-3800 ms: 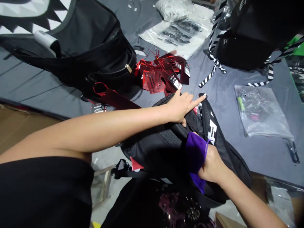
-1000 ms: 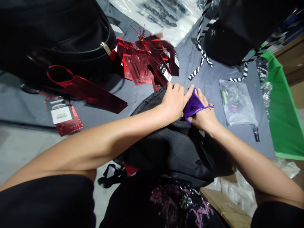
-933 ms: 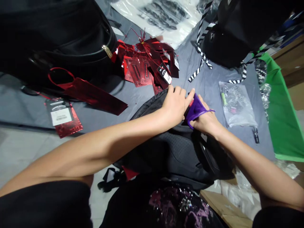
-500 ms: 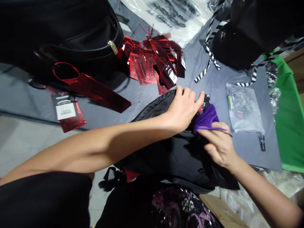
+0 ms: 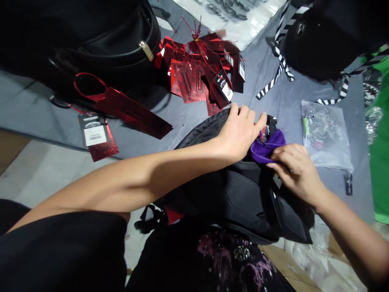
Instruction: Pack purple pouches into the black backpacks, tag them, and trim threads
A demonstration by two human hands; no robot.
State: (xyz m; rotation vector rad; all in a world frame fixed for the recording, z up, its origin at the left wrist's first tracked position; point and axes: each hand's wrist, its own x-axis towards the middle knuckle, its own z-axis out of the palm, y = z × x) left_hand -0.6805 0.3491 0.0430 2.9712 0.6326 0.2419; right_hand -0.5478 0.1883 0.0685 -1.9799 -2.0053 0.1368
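Right hand [image 5: 299, 170]: fingers narrow, pinching the rim of purple fabric [image 5: 266, 148]. Left hand [image 5: 238, 136]: fingers bent over the upper edge of the black backpack [image 5: 243, 190]; thumb hidden, can't tell if they clamp. Purple fabric sits at the backpack's upper side, between the two hands. Backpack at near edge of table [image 5: 30, 105], close against the wearer's dark top with pink print and sparkles [image 5: 225, 259].

Just past left hand: bundle of shiny red tags [image 5: 197, 79], some with white labels. Right of right hand: clear pouch [image 5: 328, 136], flat on gray cloth. Farther left: dark red strip [image 5: 136, 113] with looped end, label tag [image 5: 95, 136] near it, large black bag [image 5: 100, 36] with gold zipper pull [image 5: 146, 50]. Far right: another black bag [image 5: 331, 48], striped straps [image 5: 270, 83] trailing. Green item [image 5: 383, 162] at right edge. Printed plastic packaging [image 5: 237, 20] at top.
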